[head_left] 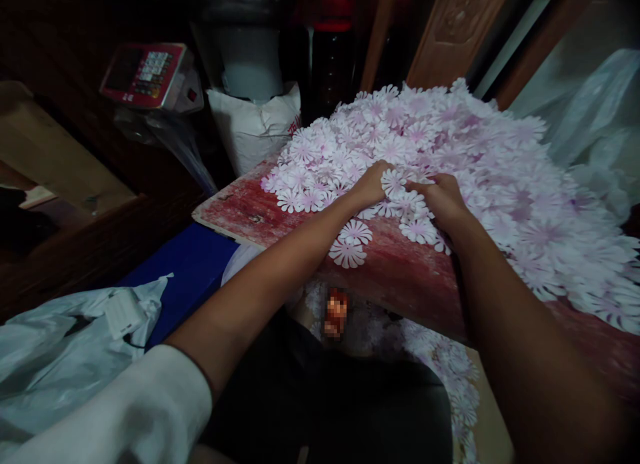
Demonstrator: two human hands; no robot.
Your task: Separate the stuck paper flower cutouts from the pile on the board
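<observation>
A big heap of white flower cut-outs [430, 137] with pinkish-purple centres is piled on a red, worn board [410, 264]. My left hand [375, 183] is closed at the front of the heap, its fingertips partly hidden behind a single flower [393, 183] that it appears to hold. Just to the right, my right hand [444, 196] is closed too, thumb and finger pinched by the edge of the flowers between both hands. What exactly sits in that pinch is hard to see. Two loose flowers [347, 253] lie on the board below my left wrist.
More flowers [465, 391] lie below the board, near my lap. On the left are a red-faced scale display [145, 74], a blue box [185, 271] and a pale plastic bag [75, 357]. A white sack [255, 127] stands behind the board; clear plastic [595, 117] hangs at right.
</observation>
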